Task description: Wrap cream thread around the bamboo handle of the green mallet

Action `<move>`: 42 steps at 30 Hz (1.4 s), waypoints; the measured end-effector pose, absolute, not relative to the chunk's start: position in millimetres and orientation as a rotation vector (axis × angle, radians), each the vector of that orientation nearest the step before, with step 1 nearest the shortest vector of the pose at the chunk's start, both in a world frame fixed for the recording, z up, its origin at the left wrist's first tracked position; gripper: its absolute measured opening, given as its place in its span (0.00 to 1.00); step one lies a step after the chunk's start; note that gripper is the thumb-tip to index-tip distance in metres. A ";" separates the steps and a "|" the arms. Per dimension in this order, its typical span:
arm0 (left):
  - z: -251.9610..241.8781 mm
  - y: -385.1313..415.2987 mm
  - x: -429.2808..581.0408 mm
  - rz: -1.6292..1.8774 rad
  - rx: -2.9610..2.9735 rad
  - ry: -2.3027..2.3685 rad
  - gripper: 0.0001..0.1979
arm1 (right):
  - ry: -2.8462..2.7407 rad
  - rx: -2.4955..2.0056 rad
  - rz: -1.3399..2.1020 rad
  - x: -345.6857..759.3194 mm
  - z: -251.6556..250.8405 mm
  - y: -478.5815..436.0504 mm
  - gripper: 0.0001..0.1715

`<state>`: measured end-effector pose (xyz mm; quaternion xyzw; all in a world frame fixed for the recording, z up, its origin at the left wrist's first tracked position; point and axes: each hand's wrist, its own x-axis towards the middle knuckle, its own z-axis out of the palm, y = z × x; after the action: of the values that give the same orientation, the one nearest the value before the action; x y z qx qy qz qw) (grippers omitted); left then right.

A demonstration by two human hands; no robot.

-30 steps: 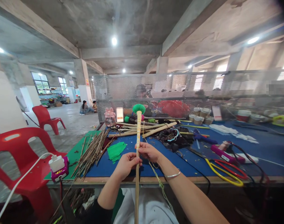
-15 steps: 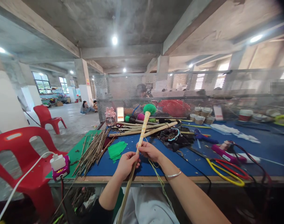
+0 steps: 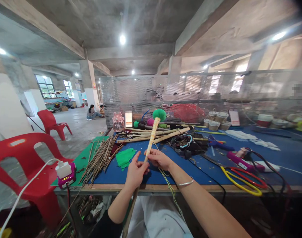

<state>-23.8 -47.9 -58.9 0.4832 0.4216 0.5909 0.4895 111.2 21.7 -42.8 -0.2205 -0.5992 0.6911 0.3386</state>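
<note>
A wooden stick [image 3: 131, 211] rises from my lap, tilted away from me, with a round green head [image 3: 159, 115] at its far end. Yellowish thread [image 3: 153, 135] is wound around its upper part. My left hand [image 3: 136, 170] holds the stick below the winding, thumb along it and index finger lifted off. Just above, my right hand [image 3: 159, 158] pinches the stick at the lower end of the winding. Loose strands of yarn [image 3: 171, 189] hang beneath my right hand to my lap. What lies inside its fingers is partly hidden.
Thin twigs [image 3: 101, 157] and green cloth [image 3: 125, 157] lie left on the blue table [image 3: 108, 177]. Thicker sticks [image 3: 170, 135], dark scraps [image 3: 185, 145] and scissors with yellow and red handles [image 3: 240, 181] lie beyond and right. Red chair [image 3: 22, 158] at left; mesh screen [image 3: 131, 89] behind.
My left index finger has lifted and straightened away from the stick. My right hand keeps its pinch in nearly the same place. The view has shifted slightly.
</note>
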 end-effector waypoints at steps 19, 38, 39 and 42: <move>-57.9 -51.6 -22.5 1.459 1.148 1.016 0.43 | -1.502 -0.588 1.854 111.0 -38.8 16.7 0.23; -55.2 -54.5 -21.4 1.472 1.116 0.979 0.44 | -1.500 -0.567 1.865 107.9 -40.2 18.2 0.23; -54.7 -54.7 -21.5 1.452 1.115 0.980 0.44 | -1.514 -0.565 1.865 107.7 -40.3 18.5 0.22; -56.0 -53.5 -21.9 1.457 1.177 1.024 0.40 | -1.560 -0.589 1.821 107.2 -40.0 18.6 0.21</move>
<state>-21.9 -53.5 -56.0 0.4830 0.4201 0.5978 0.4825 107.2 18.6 -40.0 -0.2252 -0.5964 0.6962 0.3299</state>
